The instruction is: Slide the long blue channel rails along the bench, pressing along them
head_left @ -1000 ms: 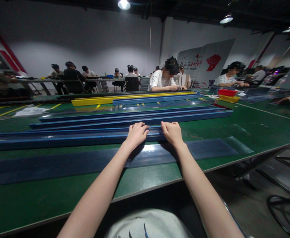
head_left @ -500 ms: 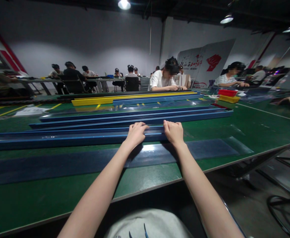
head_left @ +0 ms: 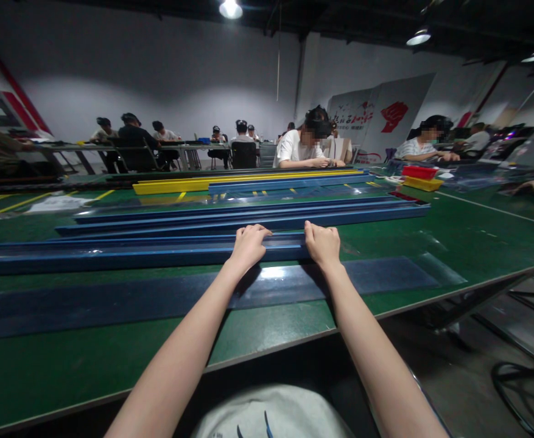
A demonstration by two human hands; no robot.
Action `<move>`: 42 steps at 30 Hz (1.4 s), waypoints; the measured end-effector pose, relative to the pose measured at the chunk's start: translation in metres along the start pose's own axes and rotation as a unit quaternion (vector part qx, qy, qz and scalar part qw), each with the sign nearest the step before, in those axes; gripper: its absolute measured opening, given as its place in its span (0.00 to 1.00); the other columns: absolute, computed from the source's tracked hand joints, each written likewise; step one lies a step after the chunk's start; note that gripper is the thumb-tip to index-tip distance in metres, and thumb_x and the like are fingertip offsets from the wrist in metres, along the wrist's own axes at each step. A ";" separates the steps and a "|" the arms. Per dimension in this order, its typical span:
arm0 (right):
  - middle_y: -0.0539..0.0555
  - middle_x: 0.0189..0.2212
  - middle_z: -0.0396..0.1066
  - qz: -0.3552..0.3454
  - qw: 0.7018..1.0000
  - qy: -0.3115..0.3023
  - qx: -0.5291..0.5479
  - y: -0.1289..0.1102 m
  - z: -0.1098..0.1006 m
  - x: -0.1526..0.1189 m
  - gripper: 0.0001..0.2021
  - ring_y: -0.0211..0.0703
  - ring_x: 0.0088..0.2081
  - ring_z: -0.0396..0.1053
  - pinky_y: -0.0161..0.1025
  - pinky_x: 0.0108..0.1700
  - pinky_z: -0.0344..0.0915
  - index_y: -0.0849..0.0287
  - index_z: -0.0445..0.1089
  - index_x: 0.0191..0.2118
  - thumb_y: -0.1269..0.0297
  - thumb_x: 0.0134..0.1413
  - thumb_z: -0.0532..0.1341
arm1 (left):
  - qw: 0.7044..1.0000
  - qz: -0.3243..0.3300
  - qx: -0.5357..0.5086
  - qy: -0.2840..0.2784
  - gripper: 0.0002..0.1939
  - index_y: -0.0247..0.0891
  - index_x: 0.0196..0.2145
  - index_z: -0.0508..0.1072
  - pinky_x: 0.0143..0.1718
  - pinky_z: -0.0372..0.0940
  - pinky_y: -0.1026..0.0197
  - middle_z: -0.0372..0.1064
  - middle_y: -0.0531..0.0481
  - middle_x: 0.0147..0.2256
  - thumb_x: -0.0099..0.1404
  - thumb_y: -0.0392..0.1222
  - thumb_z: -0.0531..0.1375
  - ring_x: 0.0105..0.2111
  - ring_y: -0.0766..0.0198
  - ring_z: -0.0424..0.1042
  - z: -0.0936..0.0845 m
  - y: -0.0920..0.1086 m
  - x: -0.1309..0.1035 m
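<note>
A long blue channel strip (head_left: 125,257) with raised edges lies across the green table (head_left: 267,340). My left hand (head_left: 249,244) is closed on it, fingers bent over the far edge and partly hidden. Around its right end my right hand (head_left: 323,244) is wrapped, thumb on top. A small stretch of the channel shows between the two hands. Nearer to me, beneath my wrists, a flat clear plastic strip (head_left: 157,300) lies on the table, with a bright reflection on it.
More blue channel strips (head_left: 248,222) lie just beyond my hands. Farther back are a yellow strip (head_left: 170,187), a red bin (head_left: 419,173) and a yellow bin (head_left: 422,183). A co-worker (head_left: 301,146) leans over the table's far side. The table's front edge (head_left: 271,350) runs close to me.
My right hand has shifted very slightly right along the channel strip. My left hand keeps nearly the same place and grip.
</note>
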State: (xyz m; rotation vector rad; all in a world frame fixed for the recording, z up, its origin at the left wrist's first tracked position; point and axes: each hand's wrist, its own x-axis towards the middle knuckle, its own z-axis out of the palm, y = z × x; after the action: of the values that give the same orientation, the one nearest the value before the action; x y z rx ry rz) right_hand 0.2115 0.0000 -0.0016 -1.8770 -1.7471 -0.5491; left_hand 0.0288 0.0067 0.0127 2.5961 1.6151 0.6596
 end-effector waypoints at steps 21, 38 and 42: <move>0.52 0.27 0.74 -0.099 0.990 -0.030 0.092 -0.003 0.000 -0.001 0.22 0.35 0.28 0.66 0.35 0.39 0.47 0.59 0.68 0.26 0.61 0.61 0.41 | 0.999 0.005 0.038 -0.003 0.16 0.43 0.45 0.68 0.50 0.51 0.51 0.63 0.47 0.49 0.63 0.47 0.49 0.49 0.57 0.58 0.007 0.002 -0.001; 0.55 0.28 0.74 0.017 0.999 -0.010 0.041 -0.002 -0.004 0.001 0.23 0.38 0.30 0.68 0.36 0.38 0.48 0.60 0.72 0.30 0.61 0.61 0.41 | 0.999 0.020 0.005 -0.033 0.28 0.44 0.46 0.68 0.49 0.51 0.53 0.61 0.50 0.51 0.49 0.25 0.49 0.51 0.59 0.56 0.001 0.000 -0.001; 0.57 0.28 0.74 0.033 0.999 -0.010 0.019 -0.002 -0.005 0.000 0.25 0.40 0.30 0.69 0.37 0.35 0.49 0.60 0.73 0.31 0.60 0.61 0.40 | 0.999 0.017 0.007 -0.035 0.28 0.44 0.46 0.68 0.48 0.51 0.53 0.61 0.50 0.51 0.48 0.25 0.49 0.51 0.58 0.56 0.000 0.000 -0.001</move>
State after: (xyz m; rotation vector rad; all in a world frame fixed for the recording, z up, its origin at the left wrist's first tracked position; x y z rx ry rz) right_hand 0.2097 -0.0027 0.0027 -1.9120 -1.6912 -0.4693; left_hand 0.0279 0.0061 0.0127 2.6302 1.5636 0.5543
